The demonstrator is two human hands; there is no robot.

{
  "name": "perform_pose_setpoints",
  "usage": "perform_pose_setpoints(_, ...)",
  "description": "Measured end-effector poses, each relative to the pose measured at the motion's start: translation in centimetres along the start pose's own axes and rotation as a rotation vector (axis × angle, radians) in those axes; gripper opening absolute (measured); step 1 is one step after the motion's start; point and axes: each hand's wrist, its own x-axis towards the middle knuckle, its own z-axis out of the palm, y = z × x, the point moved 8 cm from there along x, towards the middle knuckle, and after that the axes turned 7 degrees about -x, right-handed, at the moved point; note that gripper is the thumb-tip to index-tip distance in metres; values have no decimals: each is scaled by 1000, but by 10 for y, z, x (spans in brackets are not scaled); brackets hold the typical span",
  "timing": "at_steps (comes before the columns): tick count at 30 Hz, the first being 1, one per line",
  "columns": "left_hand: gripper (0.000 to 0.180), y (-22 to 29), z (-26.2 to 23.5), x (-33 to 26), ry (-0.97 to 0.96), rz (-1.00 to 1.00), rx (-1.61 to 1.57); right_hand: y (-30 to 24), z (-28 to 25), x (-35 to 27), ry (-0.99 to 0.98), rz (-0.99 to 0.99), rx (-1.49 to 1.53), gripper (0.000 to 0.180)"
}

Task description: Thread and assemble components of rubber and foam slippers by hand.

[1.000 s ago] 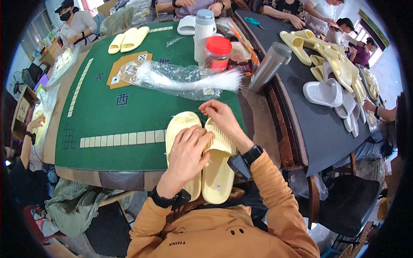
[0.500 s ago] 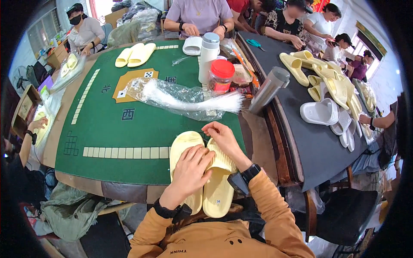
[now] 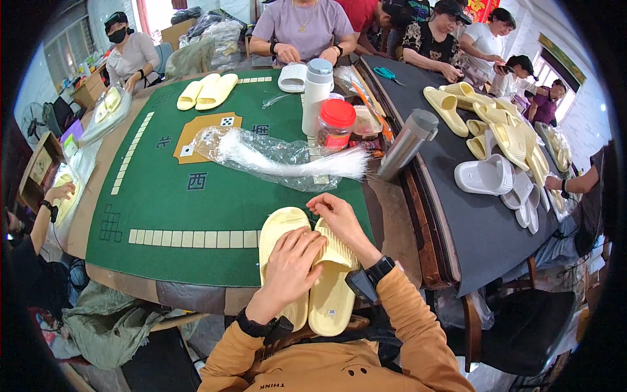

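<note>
A pair of pale yellow slippers (image 3: 331, 297) lies side by side at the table's near edge, toes pointing away from me. My left hand (image 3: 290, 264) is laid over the left slipper's strap, its thumb against the right slipper, gripping the two together. At the far end of the right slipper, my right hand (image 3: 341, 222) has thumb and forefinger pinched close together beside its toe opening. Anything between those fingertips is too thin to make out. Beyond both hands, a bundle of thin white plastic strands (image 3: 281, 157) lies in a clear bag.
A grey-white bottle (image 3: 317, 98), a red-lidded jar (image 3: 336, 124) and a steel flask (image 3: 410, 144) stand beyond the bundle. More yellow slippers (image 3: 208, 91) lie on the green mat (image 3: 196, 261). Slippers are piled on the dark table (image 3: 437, 215) at right. Several people work around.
The view has shifted slightly, so the scene sits a little lower. Both hands keep nearly the same places on the slippers.
</note>
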Motion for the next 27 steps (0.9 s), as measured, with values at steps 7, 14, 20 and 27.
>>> perform_pose_setpoints(7, 52, 2, -1, 0, -7, 30, 52, -19, 4, 9, -157, 15, -122, 19)
perform_pose_setpoints(14, 50, 7, -3, 0, 27, 28, 133, -40, -36, 51, 60, -208, -539, 23)
perform_pose_setpoints(20, 55, -14, -26, -13, 11, -27, 188, -21, -27, 74, 108, -489, -819, 55)
perform_pose_setpoints(27, 54, -42, -63, -25, -40, -80, 178, -11, -8, 86, 54, -497, -1004, 64)
